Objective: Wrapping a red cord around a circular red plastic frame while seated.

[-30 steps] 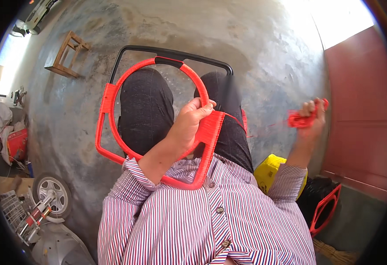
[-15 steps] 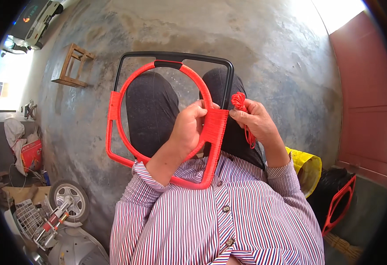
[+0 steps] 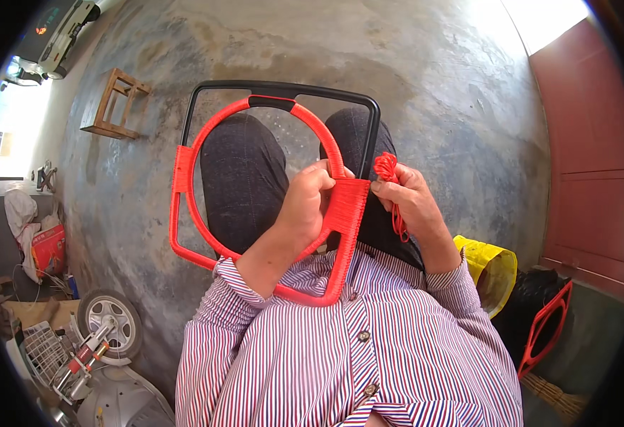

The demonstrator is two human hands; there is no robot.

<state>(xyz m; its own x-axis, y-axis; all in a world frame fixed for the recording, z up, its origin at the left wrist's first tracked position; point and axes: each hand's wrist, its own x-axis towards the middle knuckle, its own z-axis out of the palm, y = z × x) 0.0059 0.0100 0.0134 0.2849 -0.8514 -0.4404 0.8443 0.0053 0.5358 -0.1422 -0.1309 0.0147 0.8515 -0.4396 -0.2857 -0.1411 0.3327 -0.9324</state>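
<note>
Striped shirt (image 3: 291, 356) & dark trousers (image 3: 244, 171) are worn. Over lap, rect. blk frame (image 3: 298, 89) w/ red-wrapped hoop (image 3: 324, 130) is held; its red-wrapped R panel (image 3: 347, 203) is gripped by L hand (image 3: 306, 203). Red cord hank (image 3: 385, 166) is clasped in R hand (image 3: 413, 199), fingertips at panel's upper corner, contact unclear.

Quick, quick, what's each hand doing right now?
Left hand: closed, gripping the red-wrapped frame where the ring meets its side.
Right hand: closed, holding the bundle of red cord beside the frame.
</note>
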